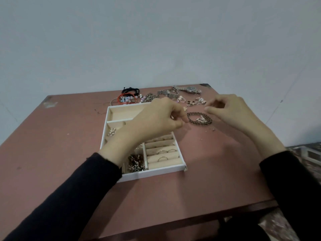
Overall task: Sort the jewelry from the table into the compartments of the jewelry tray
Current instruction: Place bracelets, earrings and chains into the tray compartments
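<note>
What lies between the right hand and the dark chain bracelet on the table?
Nothing visible. The right hand hovers just right of the dark chain bracelet, with only bare table between them.

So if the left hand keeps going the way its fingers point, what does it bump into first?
Probably the dark chain bracelet lying on the table. The left hand points its curled fingers right, just past the jewelry tray, and the bracelet is next in line. The hand's height is unclear, so it might pass above.

I see a plain room, maybe a home: worn reddish table (52, 153) against a bare pale wall (156, 40).
</note>
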{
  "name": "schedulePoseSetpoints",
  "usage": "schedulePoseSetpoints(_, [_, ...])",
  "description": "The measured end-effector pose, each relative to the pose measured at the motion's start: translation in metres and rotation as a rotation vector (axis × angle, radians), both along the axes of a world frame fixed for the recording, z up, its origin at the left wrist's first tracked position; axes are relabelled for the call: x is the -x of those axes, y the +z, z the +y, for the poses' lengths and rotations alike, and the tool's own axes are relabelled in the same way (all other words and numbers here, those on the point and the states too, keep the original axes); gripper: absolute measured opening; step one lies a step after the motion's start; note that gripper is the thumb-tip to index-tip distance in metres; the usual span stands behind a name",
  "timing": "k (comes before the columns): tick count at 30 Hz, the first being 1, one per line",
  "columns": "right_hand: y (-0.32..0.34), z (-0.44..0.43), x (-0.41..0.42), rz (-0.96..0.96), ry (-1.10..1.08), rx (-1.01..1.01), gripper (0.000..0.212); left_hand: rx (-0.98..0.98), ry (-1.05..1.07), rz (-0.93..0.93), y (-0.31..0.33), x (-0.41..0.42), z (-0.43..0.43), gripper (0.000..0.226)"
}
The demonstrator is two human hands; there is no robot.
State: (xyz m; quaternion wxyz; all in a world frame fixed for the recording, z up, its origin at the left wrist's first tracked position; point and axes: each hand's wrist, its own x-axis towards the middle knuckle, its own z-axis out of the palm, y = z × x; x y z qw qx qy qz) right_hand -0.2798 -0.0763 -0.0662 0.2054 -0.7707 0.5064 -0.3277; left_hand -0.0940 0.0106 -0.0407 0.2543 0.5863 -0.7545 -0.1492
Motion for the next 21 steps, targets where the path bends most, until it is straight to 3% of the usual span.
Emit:
schedulePoseSetpoints(6, [-0.008,-0.008,0.020,0.137,0.080,-0.067,0.020,-0.036,0.024,-0.166,-0.005,0.029,-0.037,0.015])
schedulePoseSetpoints(10, [-0.013,-0.014,0.021,0.282,0.172,-0.014,0.027,-0.062,0.067,-0.147,-0.006,0.033,-0.048,0.012])
schedulePoseSetpoints(14, [-0.014,-0.019,0.022,0.319,0.219,0.026,0.017,-0.074,0.089,-0.122,-0.007,0.030,-0.050,0.011])
schedulePoseSetpoints(17, [-0.016,-0.021,0.018,0.116,0.163,0.004,0.010,-0.052,0.126,-0.085,-0.009,0.026,-0.051,0.008])
schedulePoseSetpoints(21, [-0.015,-0.024,0.009,-0.445,0.109,-0.199,0.005,-0.032,0.137,-0.090,-0.012,0.026,-0.055,0.004])
